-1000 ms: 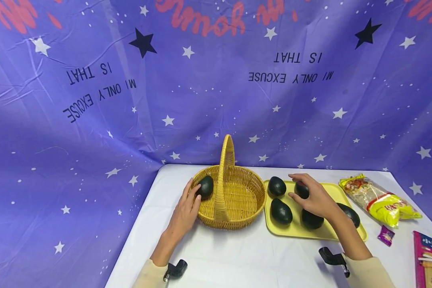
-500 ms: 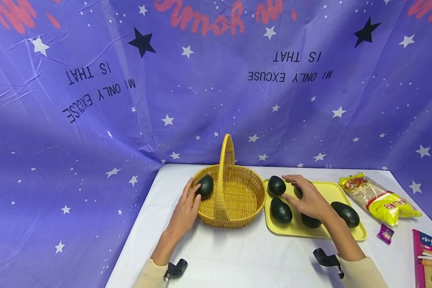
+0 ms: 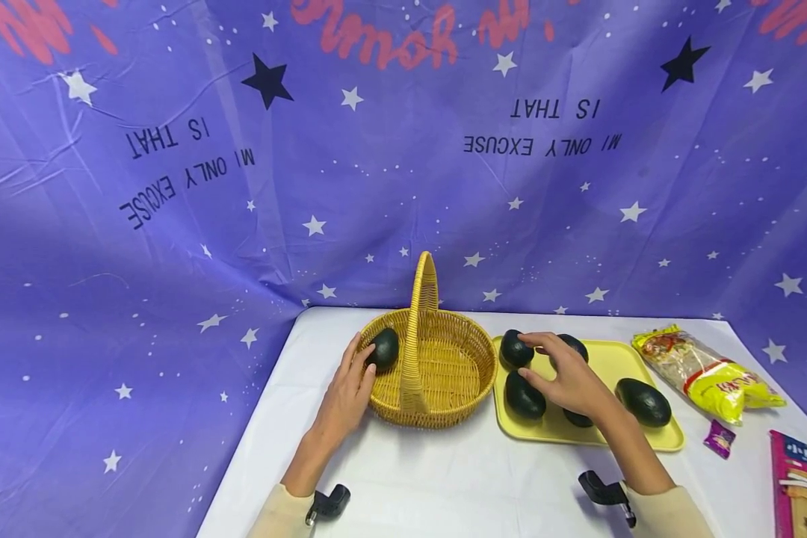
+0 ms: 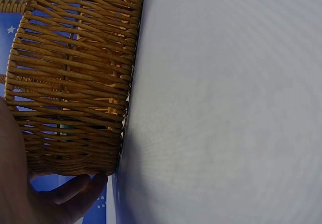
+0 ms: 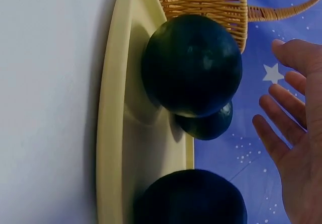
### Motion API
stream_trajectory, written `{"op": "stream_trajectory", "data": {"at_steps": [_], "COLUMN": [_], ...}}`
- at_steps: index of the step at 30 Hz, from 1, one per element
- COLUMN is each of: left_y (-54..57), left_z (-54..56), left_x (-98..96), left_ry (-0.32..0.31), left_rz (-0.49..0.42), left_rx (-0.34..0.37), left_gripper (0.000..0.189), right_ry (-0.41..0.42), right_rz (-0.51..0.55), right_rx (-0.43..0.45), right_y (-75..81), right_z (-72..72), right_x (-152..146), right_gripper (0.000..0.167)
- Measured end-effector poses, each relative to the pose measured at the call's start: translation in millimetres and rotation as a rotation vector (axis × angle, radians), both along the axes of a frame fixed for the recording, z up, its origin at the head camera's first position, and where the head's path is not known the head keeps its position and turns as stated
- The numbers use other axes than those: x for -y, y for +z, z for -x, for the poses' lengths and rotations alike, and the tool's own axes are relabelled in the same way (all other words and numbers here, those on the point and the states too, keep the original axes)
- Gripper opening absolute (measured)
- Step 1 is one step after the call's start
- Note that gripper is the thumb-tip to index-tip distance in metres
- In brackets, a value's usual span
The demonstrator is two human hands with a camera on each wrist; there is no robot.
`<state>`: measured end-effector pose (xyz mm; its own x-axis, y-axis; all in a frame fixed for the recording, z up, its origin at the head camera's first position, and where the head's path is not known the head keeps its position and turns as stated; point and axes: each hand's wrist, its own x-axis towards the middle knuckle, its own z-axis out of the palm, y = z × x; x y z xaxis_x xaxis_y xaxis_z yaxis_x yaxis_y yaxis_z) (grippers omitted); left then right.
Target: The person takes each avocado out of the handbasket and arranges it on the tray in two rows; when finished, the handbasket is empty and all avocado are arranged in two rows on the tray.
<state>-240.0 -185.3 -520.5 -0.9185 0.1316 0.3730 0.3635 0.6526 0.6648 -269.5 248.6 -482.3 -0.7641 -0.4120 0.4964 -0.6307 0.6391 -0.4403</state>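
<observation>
My left hand (image 3: 343,392) holds the left side of a yellow wicker basket (image 3: 453,373), its thumb over the rim and fingers against the outer wall (image 4: 75,93). One dark green avocado (image 3: 385,350) lies inside, left of the arched handle. My right hand (image 3: 571,381), thumb and fingers spread and holding nothing, hovers over a pale yellow tray (image 3: 608,359). Its fingertips are near the back-left avocado (image 3: 515,348) and the front-left avocado (image 3: 524,396). Beyond the hand is another avocado (image 3: 574,345); one more is partly hidden under it. A further avocado (image 3: 644,402) lies at the tray's right.
The tray stands close against the basket's right side. Right of it lie a yellow-and-clear food bag (image 3: 709,373), a small purple packet (image 3: 719,438) and a pink package (image 3: 803,486). A purple starry cloth (image 3: 403,172) hangs behind the white table (image 3: 403,486).
My right hand has moved left over the tray, from the back-middle avocado toward the two left ones. The left hand, basket and avocados have stayed put.
</observation>
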Motion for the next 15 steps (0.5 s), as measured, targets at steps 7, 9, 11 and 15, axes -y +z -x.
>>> {"op": "stream_trajectory", "data": {"at_steps": [7,9,11,15], "left_y": [-0.8,-0.7,-0.1,0.1], "left_z": [-0.5,-0.7,-0.6,-0.3], "left_x": [0.0,-0.1,-0.1,0.3], "left_ry": [-0.002,-0.001,0.001,0.001], "left_rz": [0.001,0.002,0.003,0.004], "left_rx": [0.002,0.0,-0.001,0.001], "left_gripper": [0.052,0.053,0.053,0.053], "right_ry": [-0.005,-0.004,0.002,0.014], "right_rz": [-0.009,-0.006,0.004,0.017], "right_rx": [0.016,0.012,0.012,0.021], "right_y": [-0.1,0.3,1.1,2.9], "right_z": [-4.8,-5.7,-6.5,-8.3], "right_x": [9.4,12.3,15.4,20.9], "right_gripper": [0.06,0.06,0.059,0.059]}}
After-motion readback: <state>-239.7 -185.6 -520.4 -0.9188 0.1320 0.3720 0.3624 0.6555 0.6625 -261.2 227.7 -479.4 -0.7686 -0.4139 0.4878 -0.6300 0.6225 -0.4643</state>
